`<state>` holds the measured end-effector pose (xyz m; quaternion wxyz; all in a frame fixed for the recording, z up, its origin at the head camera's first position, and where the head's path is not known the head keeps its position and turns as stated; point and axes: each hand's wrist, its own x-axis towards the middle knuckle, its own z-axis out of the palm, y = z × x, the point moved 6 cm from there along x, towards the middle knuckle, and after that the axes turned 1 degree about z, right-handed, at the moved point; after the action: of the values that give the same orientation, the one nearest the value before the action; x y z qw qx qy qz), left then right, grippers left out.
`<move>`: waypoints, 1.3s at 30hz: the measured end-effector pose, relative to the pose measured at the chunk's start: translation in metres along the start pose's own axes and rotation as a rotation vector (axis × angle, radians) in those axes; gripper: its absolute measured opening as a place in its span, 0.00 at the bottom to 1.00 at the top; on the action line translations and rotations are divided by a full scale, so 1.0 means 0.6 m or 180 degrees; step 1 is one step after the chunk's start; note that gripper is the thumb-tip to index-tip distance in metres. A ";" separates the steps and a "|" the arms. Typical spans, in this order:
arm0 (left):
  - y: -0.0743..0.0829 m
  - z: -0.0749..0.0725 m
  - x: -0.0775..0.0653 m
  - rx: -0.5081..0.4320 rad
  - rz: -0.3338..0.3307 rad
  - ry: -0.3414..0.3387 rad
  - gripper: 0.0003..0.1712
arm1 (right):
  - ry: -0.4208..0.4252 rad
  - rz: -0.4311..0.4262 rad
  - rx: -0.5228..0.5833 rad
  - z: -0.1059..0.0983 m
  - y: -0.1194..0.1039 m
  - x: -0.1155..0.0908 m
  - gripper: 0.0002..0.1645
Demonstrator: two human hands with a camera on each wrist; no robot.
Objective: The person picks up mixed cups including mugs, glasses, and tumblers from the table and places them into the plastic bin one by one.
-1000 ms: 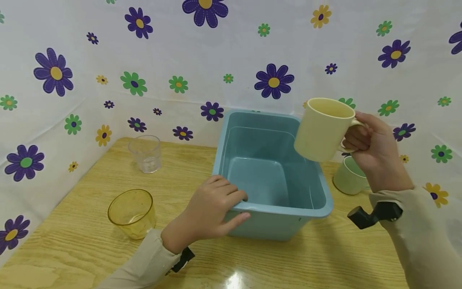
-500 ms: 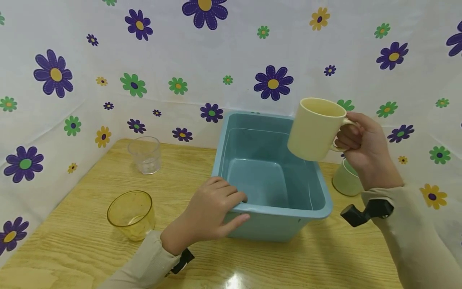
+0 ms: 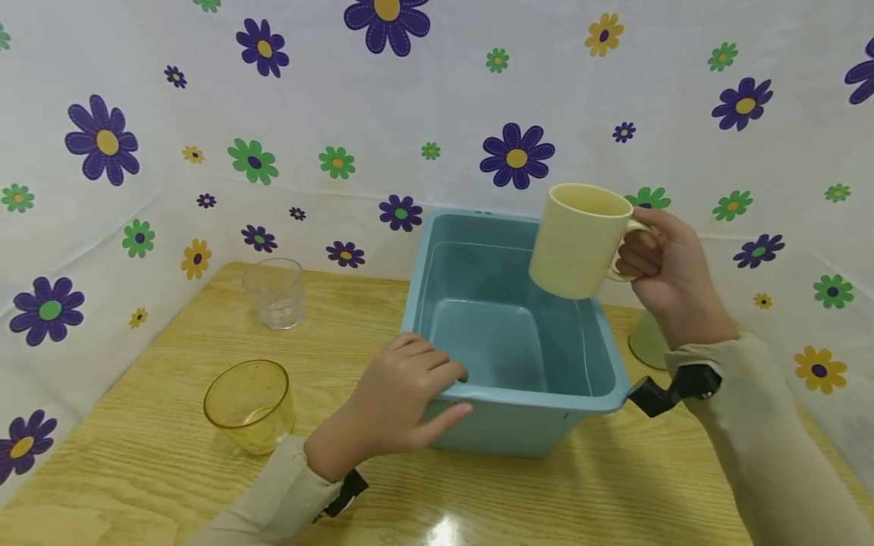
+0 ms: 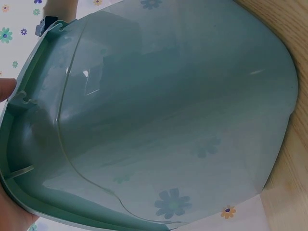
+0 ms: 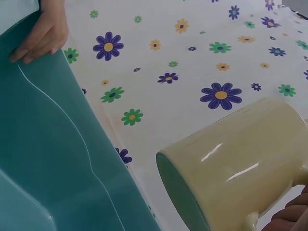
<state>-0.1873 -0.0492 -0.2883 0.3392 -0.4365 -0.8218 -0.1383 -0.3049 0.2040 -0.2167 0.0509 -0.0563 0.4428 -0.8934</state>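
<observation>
A pale yellow mug [image 3: 577,246] hangs upright with a slight tilt over the right rear side of a blue plastic tub [image 3: 526,398]. My right hand [image 3: 672,269] grips its handle, fingers curled through the loop. In the right wrist view the mug [image 5: 240,159] shows its side and base, apart from the tub wall [image 5: 96,139]. My left hand [image 3: 399,402] holds the tub's near left corner, fingers hooked over the rim and thumb outside. The tub's outer wall [image 4: 168,106] fills most of the left wrist view. Inside, the tub shows a bare floor.
A yellow glass [image 3: 249,406] stands left of my left forearm, with a clear glass [image 3: 276,292] behind it. Right of the tub, a pale green mug [image 3: 646,341] is partly hidden by my right wrist. A flowered curtain [image 3: 437,98] closes off the table's back.
My right hand has carried the yellow mug left, farther over the tub. The right wrist now covers more of the green mug. My left hand has stayed on the rim.
</observation>
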 end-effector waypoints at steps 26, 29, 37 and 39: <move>-0.001 0.002 0.001 -0.0004 -0.0016 0.0000 0.36 | -0.0161 0.0127 -0.0474 0.042 0.033 0.028 0.31; 0.000 0.001 0.002 -0.0010 -0.0011 -0.0003 0.36 | -0.0171 0.0126 -0.0486 0.048 0.035 0.032 0.30; 0.000 0.001 0.001 -0.0010 -0.0007 0.0004 0.36 | -0.0154 0.0199 -0.0417 0.059 0.041 0.045 0.26; 0.000 0.001 0.001 -0.0004 -0.0010 0.0002 0.36 | -0.0115 0.0196 -0.0449 0.060 0.042 0.047 0.26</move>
<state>-0.1880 -0.0484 -0.2882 0.3390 -0.4353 -0.8223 -0.1396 -0.3267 0.1564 -0.2135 0.0823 -0.0622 0.5052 -0.8568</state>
